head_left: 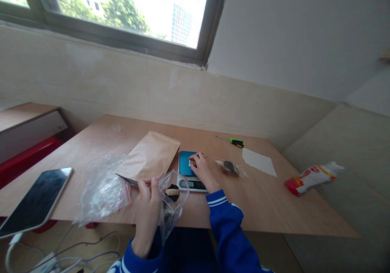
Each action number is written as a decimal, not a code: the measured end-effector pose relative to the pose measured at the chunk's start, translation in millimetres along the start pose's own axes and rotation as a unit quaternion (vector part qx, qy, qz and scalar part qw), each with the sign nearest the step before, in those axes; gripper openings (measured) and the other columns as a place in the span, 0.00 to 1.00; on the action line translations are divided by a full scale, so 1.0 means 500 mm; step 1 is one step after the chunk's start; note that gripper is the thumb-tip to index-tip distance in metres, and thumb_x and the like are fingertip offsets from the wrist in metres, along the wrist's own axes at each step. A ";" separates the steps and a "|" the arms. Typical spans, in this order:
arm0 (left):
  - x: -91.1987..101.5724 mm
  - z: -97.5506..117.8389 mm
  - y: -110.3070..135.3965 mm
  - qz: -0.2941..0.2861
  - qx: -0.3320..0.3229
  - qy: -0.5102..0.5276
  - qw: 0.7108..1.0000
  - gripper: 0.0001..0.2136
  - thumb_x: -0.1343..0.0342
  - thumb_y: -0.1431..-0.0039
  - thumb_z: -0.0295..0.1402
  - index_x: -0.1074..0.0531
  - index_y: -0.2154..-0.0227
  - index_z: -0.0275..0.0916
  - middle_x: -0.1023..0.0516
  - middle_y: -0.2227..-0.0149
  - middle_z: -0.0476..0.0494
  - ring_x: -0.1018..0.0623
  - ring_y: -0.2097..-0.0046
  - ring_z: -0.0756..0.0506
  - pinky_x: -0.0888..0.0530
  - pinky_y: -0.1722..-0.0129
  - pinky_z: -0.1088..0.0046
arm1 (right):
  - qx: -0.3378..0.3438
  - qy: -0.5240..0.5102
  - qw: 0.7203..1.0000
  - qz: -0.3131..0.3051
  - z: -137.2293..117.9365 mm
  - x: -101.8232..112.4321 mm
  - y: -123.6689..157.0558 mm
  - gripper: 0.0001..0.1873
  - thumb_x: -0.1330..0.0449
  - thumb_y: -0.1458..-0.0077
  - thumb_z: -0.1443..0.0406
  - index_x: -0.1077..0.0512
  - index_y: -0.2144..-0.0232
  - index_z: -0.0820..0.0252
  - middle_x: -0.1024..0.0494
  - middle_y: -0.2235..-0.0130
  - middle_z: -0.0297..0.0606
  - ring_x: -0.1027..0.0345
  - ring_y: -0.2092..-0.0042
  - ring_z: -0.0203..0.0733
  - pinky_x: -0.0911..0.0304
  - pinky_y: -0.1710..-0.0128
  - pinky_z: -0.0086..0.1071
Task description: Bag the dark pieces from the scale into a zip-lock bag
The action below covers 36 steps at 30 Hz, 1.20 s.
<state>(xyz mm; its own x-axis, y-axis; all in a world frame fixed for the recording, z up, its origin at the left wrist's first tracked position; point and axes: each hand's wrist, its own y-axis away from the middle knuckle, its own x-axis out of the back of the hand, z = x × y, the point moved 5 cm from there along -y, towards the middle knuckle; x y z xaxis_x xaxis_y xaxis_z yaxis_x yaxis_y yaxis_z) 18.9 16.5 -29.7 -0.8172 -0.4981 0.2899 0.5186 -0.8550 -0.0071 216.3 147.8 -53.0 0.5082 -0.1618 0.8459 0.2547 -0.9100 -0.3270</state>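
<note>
Looked like a plain room in a flat or small home workshop, high up: bare plaster walls, a window (122,13) onto trees and tower blocks, a wooden table (274,200) carrying a small scale (190,175), screwdriver (234,141), phone (36,202).

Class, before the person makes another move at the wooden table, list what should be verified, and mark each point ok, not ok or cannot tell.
1. Left hand pinches the small clear plastic bag by its rim: ok.
2. Bag mouth stands open: ok.
3. Dark and tan pieces sit inside that bag: ok.
4. Right hand rests on the blue-topped digital scale, fingers closed on a small item: ok.
5. Scale display readable: cannot tell.
6. Brown paper envelope lies flat beside the scale, clear of its platform: ok.
</note>
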 end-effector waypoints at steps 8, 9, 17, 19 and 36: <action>-0.003 -0.007 -0.001 0.002 0.023 -0.026 0.999 0.12 0.57 0.40 0.44 0.37 0.68 0.41 0.23 0.69 0.40 0.23 0.68 0.39 0.31 0.70 0.64 | 0.006 -0.193 0.975 0.108 -0.079 0.123 0.013 0.12 0.43 0.46 0.68 0.28 0.57 0.60 0.28 0.57 0.40 0.29 0.57 0.40 0.32 0.60 0.32; -0.004 -0.008 -0.001 0.005 0.020 -0.030 0.999 0.12 0.57 0.40 0.44 0.36 0.67 0.41 0.23 0.69 0.40 0.23 0.68 0.39 0.31 0.70 0.65 | 0.020 -0.217 0.970 0.112 -0.102 0.147 0.015 0.12 0.42 0.45 0.66 0.28 0.57 0.59 0.27 0.56 0.41 0.29 0.56 0.40 0.32 0.61 0.31; -0.009 -0.003 0.004 0.031 -0.004 -0.010 0.999 0.14 0.58 0.39 0.44 0.35 0.64 0.40 0.22 0.67 0.38 0.22 0.68 0.40 0.29 0.71 0.66 | 0.069 -0.290 0.953 -0.057 -0.195 0.202 0.039 0.15 0.45 0.39 0.60 0.29 0.50 0.53 0.24 0.51 0.37 0.28 0.52 0.39 0.33 0.50 0.36; -0.008 0.000 0.006 0.037 -0.014 -0.012 0.999 0.13 0.58 0.39 0.44 0.35 0.65 0.40 0.22 0.68 0.38 0.22 0.68 0.40 0.29 0.71 0.67 | 0.057 -0.265 0.962 -0.030 -0.157 0.181 0.033 0.16 0.48 0.38 0.60 0.29 0.50 0.54 0.25 0.49 0.39 0.30 0.49 0.40 0.35 0.48 0.37; 0.001 0.012 0.008 0.024 -0.022 0.001 0.999 0.11 0.58 0.42 0.44 0.40 0.70 0.43 0.25 0.70 0.41 0.24 0.68 0.40 0.31 0.69 0.64 | -0.122 -0.032 0.990 0.062 0.061 0.054 0.001 0.08 0.43 0.46 0.69 0.24 0.67 0.60 0.20 0.60 0.44 0.32 0.50 0.52 0.48 0.46 0.51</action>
<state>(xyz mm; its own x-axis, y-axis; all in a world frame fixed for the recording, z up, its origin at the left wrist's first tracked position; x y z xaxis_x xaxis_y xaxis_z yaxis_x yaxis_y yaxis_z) 21.8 13.8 -24.0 -0.7922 -0.5391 0.2859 0.5458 -0.8355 -0.0632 255.5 154.8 -43.3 0.5764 -0.2613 0.7743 -0.0161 -0.9509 -0.3090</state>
